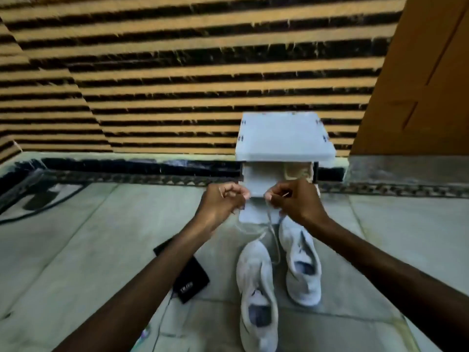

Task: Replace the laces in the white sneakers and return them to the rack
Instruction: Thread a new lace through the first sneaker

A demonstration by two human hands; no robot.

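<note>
Two white sneakers stand on the tiled floor, toes pointing away from me: the left sneaker (256, 290) nearer to me, the right sneaker (302, 262) a little farther. A thin white lace (272, 232) hangs in loops above them. My left hand (220, 204) and my right hand (291, 199) are raised side by side in front of the white rack (284, 138), and each pinches a part of the lace between curled fingers. The lace's lower end dangles between the two shoes.
A black flat pouch (187, 275) lies on the floor left of the sneakers. The rack stands against a striped wall, with a beige shoe (298, 171) on its shelf. An orange-brown door (416, 72) is at the right. A dark cable (40, 209) runs at the far left.
</note>
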